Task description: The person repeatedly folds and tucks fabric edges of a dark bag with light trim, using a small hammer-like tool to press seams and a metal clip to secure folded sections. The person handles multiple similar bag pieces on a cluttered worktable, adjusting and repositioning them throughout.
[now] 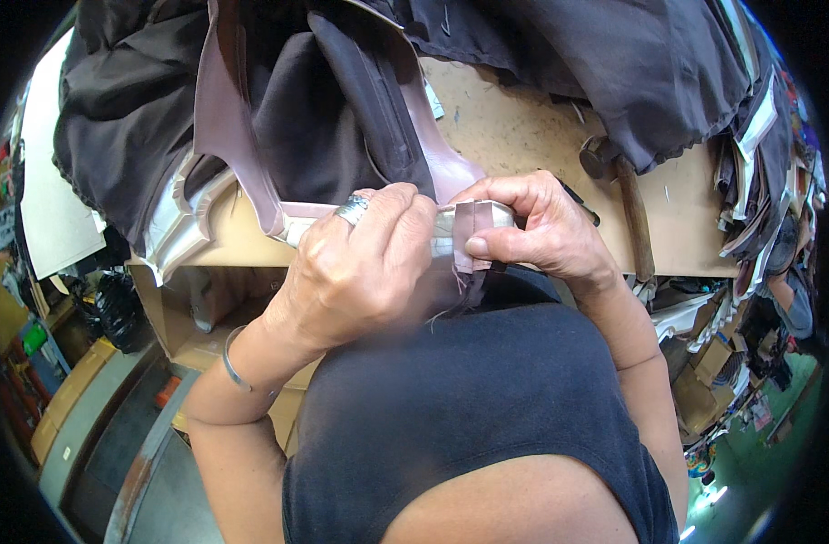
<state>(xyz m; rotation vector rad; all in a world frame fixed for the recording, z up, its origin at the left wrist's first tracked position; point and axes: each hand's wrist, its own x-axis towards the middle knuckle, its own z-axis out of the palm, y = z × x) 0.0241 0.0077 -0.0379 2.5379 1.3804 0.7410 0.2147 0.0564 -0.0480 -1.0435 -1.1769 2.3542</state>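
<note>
At the near edge of the table lies a bag piece with mauve leather-like bands [224,118] around dark lining cloth [310,109]. My left hand [365,258] is closed over its near edge, fingers curled down and fingertips hidden. Just right of it, my right hand [541,231] pinches a folded mauve tab [469,227] between thumb and fingers, the thumb flat on its front. A pale backing strip shows along the edge between and beside my hands. Loose dark threads [469,288] hang below the tab.
A hammer [632,213] with a wooden handle lies right of my right hand, near a slim black tool [585,207]. More dark cloth [614,63] covers the table's far side. Stacked cloth pieces [759,190] hang at the right; white-edged pieces [179,222] lie left.
</note>
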